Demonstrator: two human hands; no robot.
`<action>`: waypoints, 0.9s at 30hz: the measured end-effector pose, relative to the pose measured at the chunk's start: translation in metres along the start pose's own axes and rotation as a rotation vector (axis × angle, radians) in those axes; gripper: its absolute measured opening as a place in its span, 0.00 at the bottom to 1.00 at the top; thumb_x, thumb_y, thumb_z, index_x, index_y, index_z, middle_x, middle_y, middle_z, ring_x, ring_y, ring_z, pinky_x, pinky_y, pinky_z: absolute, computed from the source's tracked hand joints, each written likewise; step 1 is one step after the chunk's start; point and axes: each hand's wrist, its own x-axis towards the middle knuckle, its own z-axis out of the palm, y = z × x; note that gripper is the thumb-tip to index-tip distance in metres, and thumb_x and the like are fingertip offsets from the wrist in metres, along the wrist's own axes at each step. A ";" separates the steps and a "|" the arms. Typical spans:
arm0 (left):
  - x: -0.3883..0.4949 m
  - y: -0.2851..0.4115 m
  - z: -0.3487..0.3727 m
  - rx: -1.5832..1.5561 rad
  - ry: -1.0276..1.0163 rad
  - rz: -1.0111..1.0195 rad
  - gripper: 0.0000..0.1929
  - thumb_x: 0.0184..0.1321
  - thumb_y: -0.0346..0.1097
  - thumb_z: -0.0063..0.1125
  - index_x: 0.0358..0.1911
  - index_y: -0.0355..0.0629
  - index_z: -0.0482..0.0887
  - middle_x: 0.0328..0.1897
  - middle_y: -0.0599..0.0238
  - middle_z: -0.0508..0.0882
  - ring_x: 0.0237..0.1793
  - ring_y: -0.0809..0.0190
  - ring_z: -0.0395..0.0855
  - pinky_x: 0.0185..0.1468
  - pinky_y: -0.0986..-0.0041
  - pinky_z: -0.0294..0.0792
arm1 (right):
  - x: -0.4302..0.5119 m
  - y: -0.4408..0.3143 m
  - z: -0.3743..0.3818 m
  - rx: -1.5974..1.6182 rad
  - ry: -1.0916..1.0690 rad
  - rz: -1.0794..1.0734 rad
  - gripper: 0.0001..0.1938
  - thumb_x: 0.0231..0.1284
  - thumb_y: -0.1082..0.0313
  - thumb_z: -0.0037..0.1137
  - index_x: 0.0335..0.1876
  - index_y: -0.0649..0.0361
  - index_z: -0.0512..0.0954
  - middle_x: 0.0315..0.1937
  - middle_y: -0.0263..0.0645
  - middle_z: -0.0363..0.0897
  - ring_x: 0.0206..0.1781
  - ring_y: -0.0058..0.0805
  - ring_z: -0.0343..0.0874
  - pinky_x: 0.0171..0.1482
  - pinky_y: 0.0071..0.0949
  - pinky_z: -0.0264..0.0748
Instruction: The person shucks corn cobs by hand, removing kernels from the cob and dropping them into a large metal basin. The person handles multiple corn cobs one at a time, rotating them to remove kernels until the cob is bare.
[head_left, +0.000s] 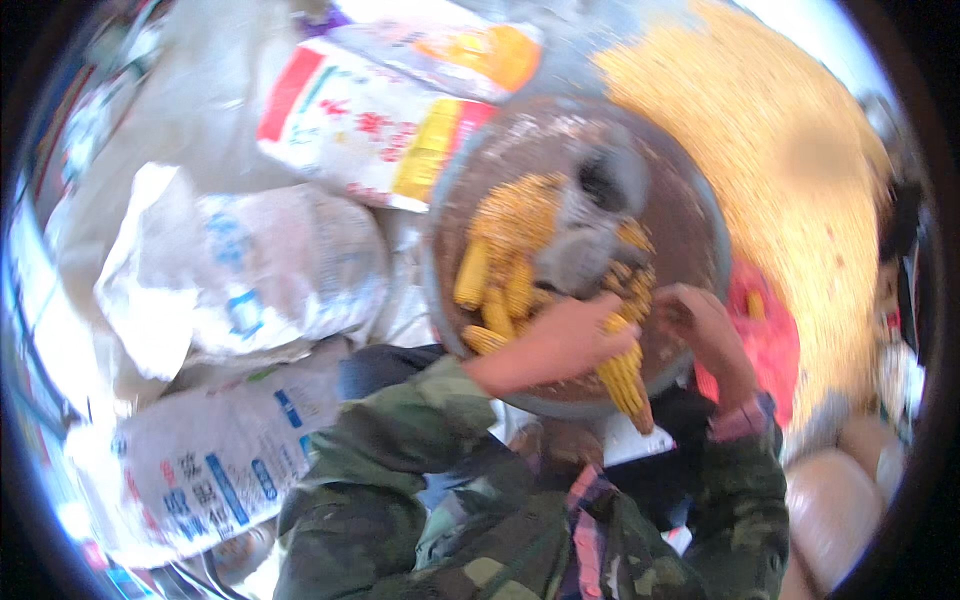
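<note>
My left hand (566, 337) grips a yellow corn cob (621, 367), whose pointed tip slants down toward my lap. To its right, my right hand (696, 319) hangs over the basin with curled fingers. Blur hides whether anything is between them. Both hands are over a large round basin (679, 202) with a brown inside and a grey rim. In the basin stands a grey metal device (576, 259) with a dark round opening, which looks like a corn sheller. Loose kernels (521, 210) are heaped beside it, and several whole cobs (472, 274) lie toward the left rim.
Corn kernels (810, 247) spread widely over the floor at the right. A red mesh bag (757, 330) touches the basin's right side. White woven sacks (285, 262) bearing print lie at the left, with a red, white and yellow printed bag (360, 120) beyond. Rounded pale sacks (832, 495) sit at lower right.
</note>
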 end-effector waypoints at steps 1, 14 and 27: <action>0.001 -0.004 0.007 0.026 0.031 0.000 0.21 0.64 0.54 0.52 0.46 0.42 0.76 0.33 0.42 0.83 0.37 0.37 0.82 0.41 0.53 0.73 | -0.001 -0.013 0.003 0.112 0.010 0.092 0.18 0.69 0.55 0.46 0.47 0.64 0.79 0.38 0.36 0.79 0.40 0.26 0.78 0.43 0.25 0.75; 0.019 -0.024 0.021 -0.433 0.138 0.483 0.25 0.63 0.51 0.54 0.55 0.37 0.76 0.49 0.43 0.83 0.50 0.41 0.81 0.53 0.57 0.72 | 0.010 -0.255 0.328 0.432 -1.027 -0.551 0.28 0.70 0.59 0.50 0.66 0.73 0.64 0.66 0.59 0.62 0.69 0.48 0.67 0.73 0.43 0.61; 0.010 -0.016 0.024 -0.313 0.177 0.025 0.18 0.65 0.44 0.57 0.52 0.42 0.72 0.46 0.43 0.79 0.36 0.44 0.82 0.36 0.61 0.74 | -0.018 -0.091 0.014 -0.712 0.147 -0.533 0.16 0.71 0.62 0.49 0.56 0.63 0.77 0.42 0.43 0.80 0.48 0.32 0.79 0.52 0.29 0.73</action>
